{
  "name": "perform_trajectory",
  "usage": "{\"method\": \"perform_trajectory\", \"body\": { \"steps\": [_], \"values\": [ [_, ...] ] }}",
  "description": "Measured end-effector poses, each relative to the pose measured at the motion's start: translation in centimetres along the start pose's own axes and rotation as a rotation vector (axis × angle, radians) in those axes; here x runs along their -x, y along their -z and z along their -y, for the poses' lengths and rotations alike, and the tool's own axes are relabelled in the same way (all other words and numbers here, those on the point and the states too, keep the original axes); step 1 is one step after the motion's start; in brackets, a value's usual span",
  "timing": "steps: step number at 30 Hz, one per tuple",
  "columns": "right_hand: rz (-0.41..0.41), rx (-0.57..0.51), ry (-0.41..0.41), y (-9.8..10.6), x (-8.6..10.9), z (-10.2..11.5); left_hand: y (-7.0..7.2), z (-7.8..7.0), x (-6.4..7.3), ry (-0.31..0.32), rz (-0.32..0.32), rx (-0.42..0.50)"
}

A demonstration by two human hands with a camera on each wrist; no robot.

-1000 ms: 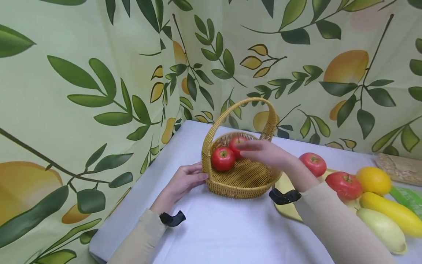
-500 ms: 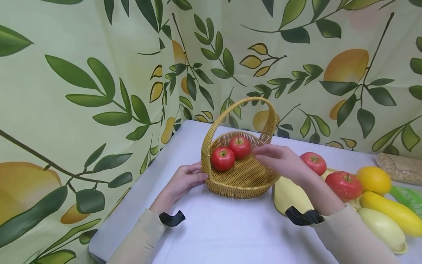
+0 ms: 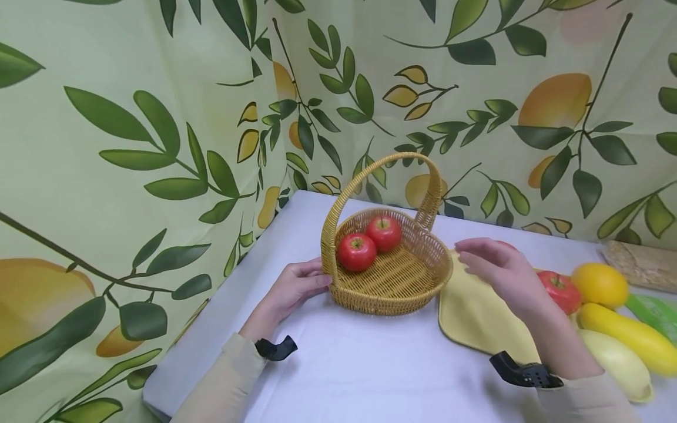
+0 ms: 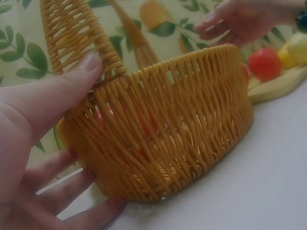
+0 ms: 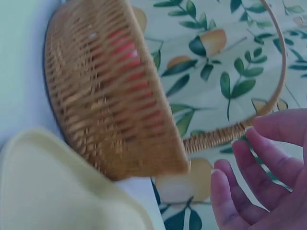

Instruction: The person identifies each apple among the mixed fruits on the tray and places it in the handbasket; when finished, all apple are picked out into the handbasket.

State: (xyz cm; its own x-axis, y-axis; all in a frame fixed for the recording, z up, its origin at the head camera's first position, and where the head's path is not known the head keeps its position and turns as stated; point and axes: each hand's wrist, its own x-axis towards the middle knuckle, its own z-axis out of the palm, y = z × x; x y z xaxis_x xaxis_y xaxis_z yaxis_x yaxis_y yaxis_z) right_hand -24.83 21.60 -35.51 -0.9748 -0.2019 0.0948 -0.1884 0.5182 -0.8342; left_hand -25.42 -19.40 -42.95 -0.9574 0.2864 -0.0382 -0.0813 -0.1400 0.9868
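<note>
A wicker basket (image 3: 391, 302) with a tall arched handle stands on the white-covered table. Two red apples, the front one (image 3: 357, 252) and the rear one (image 3: 384, 234), lie side by side in its left half. My left hand (image 3: 293, 291) holds the basket's left end. In the left wrist view its thumb (image 4: 88, 64) lies at the foot of the handle, and the fingers reach along the woven wall. Right of the basket, my right hand (image 3: 502, 273) hovers over a yellow tray (image 3: 471, 311), fingers loosely bent and holding nothing.
On the tray's right side are a red apple (image 3: 563, 292), an orange (image 3: 599, 285), a long yellow fruit or vegetable (image 3: 629, 338) and a pale green oblong one (image 3: 616, 364). Another apple is mostly hidden behind my right hand. Packets lie at far right; leaf-patterned cloth walls stand behind.
My right hand has drawn back from over the apples in the basket, moving right to above the tray. The left hand and the basket have stayed in place.
</note>
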Motion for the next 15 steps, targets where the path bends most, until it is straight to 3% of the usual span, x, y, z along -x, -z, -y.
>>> {"method": "perform_trajectory", "body": {
  "steps": [8,15],
  "values": [
    [-0.095,0.003,-0.162,0.9,0.9,-2.4,-0.2,0.0,-0.1,0.01,0.004,0.006],
    [-0.185,0.007,-0.176,0.6,0.6,-2.7,0.2,0.0,0.0,-0.001,0.0,0.006]
  ]
}}
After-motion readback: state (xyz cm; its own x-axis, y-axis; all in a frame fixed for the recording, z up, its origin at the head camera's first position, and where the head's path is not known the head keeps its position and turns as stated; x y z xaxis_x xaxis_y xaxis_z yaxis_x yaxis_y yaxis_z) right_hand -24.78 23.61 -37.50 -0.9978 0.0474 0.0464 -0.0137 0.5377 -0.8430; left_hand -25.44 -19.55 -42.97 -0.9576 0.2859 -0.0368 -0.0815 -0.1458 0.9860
